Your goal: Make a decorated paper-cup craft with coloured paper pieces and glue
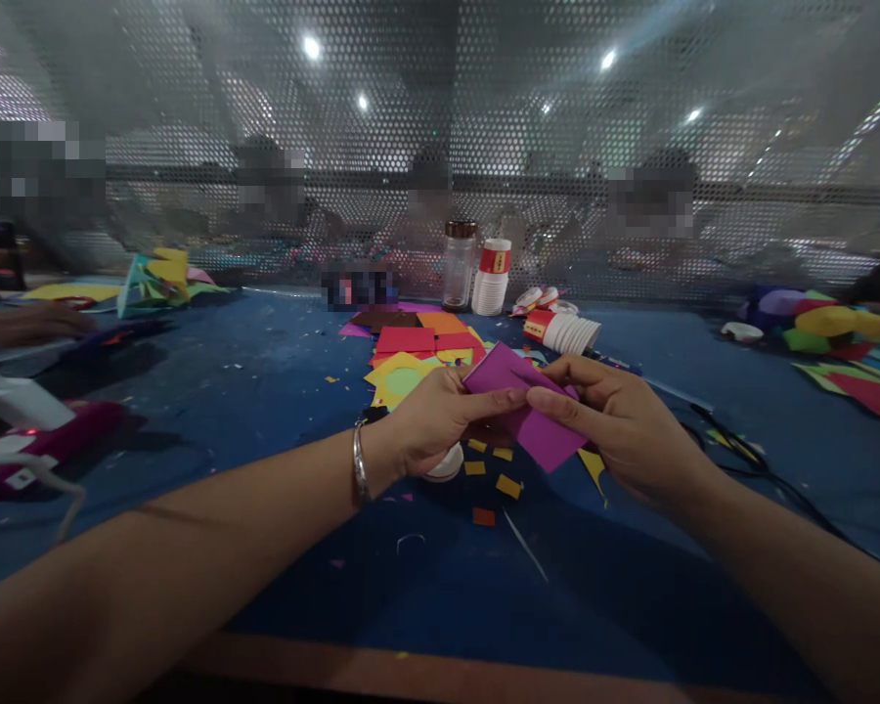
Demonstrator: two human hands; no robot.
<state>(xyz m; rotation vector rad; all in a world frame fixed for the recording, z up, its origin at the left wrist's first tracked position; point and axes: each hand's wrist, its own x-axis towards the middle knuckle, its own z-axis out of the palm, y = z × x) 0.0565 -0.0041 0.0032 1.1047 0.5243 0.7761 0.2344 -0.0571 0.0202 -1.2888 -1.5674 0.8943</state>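
A purple sheet of craft paper (550,435), seemingly folded, is held tilted above the table between my two hands. My left hand (440,416), with a silver bracelet at the wrist, pinches its left side, thumb on top. From the right, my right hand (608,411) grips the paper with the thumb pressed near the other thumb. Small yellow paper pieces (508,486) and an orange piece (484,516) lie below. Under my left hand a round white thing (446,463) is partly hidden. Beyond the hands sits a pile of red, yellow and orange paper sheets (406,340).
A clear bottle (458,269) stands by a stack of paper cups (491,279); another cup stack (568,332) lies on its side. Black cables (748,455) run at right. A magenta device (66,435) and another person's hand (33,323) are at left. Perforated metal panels rise behind.
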